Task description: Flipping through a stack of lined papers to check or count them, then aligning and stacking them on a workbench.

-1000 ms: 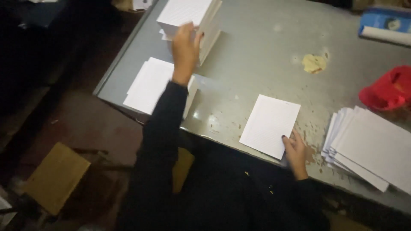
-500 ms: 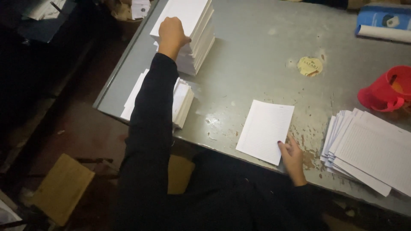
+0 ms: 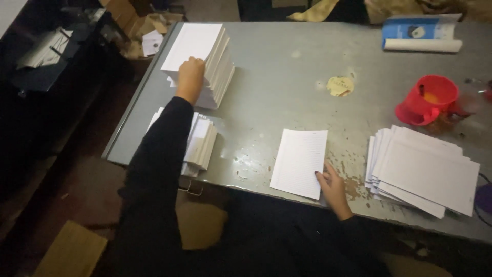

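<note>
The left hand (image 3: 190, 77) reaches far across the grey metal table (image 3: 287, 97), its arm in a dark sleeve. It rests on the near edge of a tall stack of white paper (image 3: 202, 61) at the table's far left corner, fingers curled over the top sheets and gripping them. Nearer, under the same arm, a lower pile of white sheets (image 3: 200, 143) lies at the table's left near edge.

The right hand (image 3: 333, 184) lies at the near edge of the table, fingers spread and relaxed, closed around nothing. Its fingertips touch the near right corner of a single lined sheet (image 3: 300, 161), which lies flat by itself in the middle of the near side.

Just right of that hand, a fanned pile of white sheets (image 3: 423, 169) spreads over the table's near right part. Beyond it stands a red plastic cup (image 3: 426, 98). A small yellowish scrap (image 3: 340, 85) sits near the centre of the table. At the far right edge lies a blue and white packet (image 3: 421, 33). The table surface is scratched and worn near the lined sheet.
</note>
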